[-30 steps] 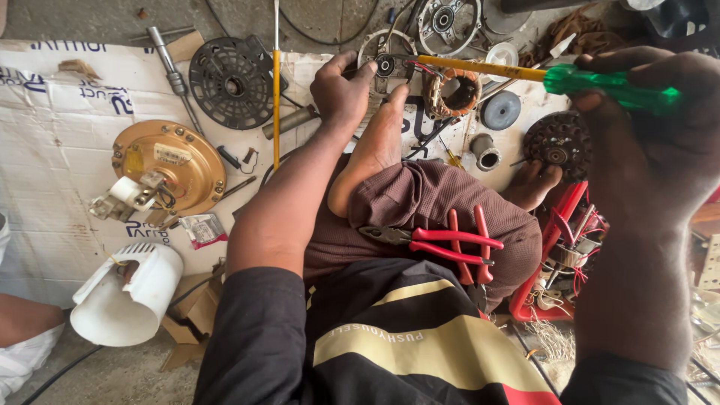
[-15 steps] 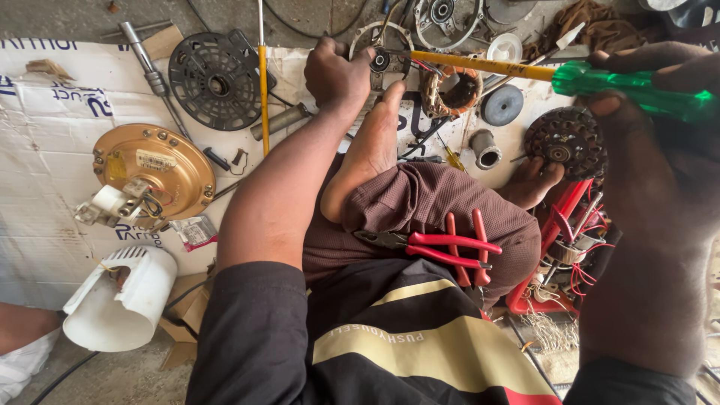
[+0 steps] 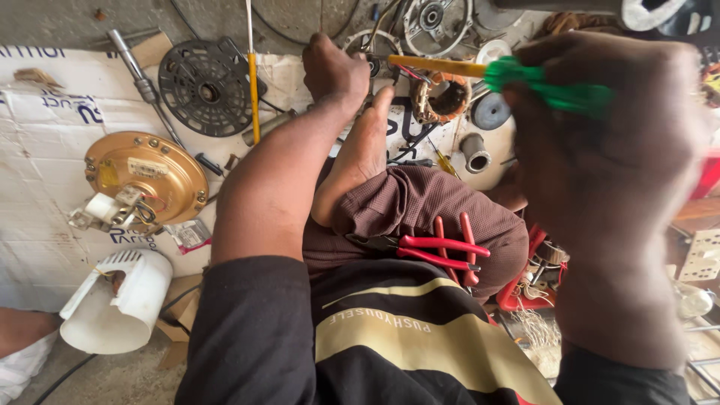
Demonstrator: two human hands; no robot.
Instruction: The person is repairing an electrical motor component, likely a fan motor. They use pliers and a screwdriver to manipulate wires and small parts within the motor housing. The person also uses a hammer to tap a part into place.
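Head view looks down over your lap: your right hand (image 3: 607, 150), large and close at the right of the frame, is closed around the green handle of a screwdriver (image 3: 525, 75), whose yellow shaft runs left toward the top centre. Its tip sits at a round metal part (image 3: 371, 49) lying on the floor there, and your left hand (image 3: 334, 71) rests fist-like on that same part, fingers curled over it. Just below the shaft lies a copper winding coil (image 3: 442, 97). Red-handled pliers (image 3: 439, 251) lie across your knee at centre. On white sheeting at the left sit a gold motor housing (image 3: 146, 172) and a black vented disc (image 3: 206, 86); a white plastic cover (image 3: 116, 300) lies lower left.
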